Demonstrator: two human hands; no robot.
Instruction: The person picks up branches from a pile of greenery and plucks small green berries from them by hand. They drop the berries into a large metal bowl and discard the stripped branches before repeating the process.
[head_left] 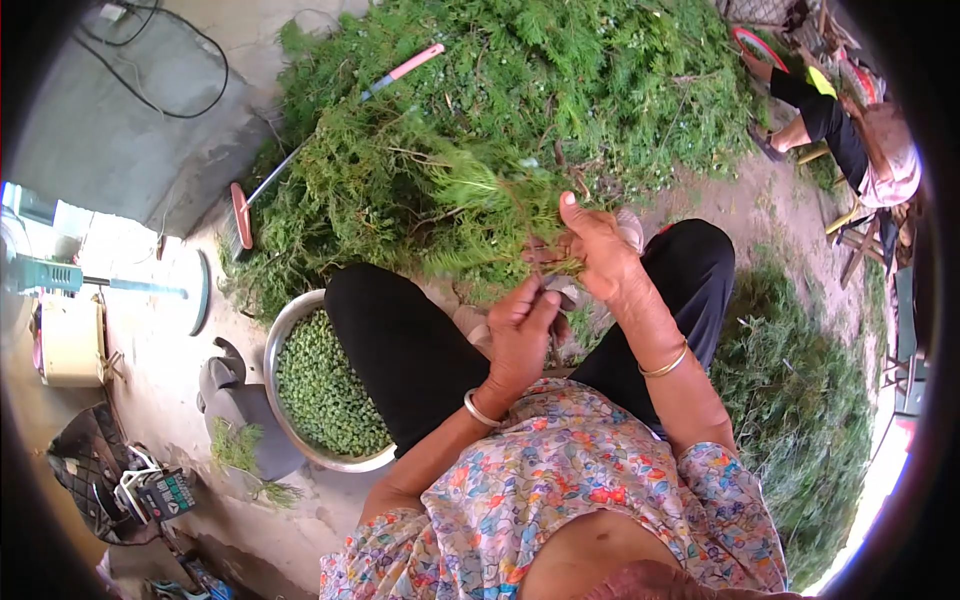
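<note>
My left hand [522, 330], a bangle at its wrist, is closed around the lower end of a green branch [480, 190] in front of my knees. Beside it, to the right, my right hand [600, 250] has its thumb raised; its other fingers are partly hidden at the sprigs of the same branch, and whether they grip it is unclear. A small grey object [562, 290] shows at the fingers of my left hand. By my left knee stands a metal basin [283, 400] holding many small green berries [330, 385].
A large heap of cut branches [600, 90] lies ahead, with a long-handled broom [242, 215] against it. More greenery [800, 420] lies at the right. A seated person [835, 125] is at the upper right. A fan [190, 290] stands at the left.
</note>
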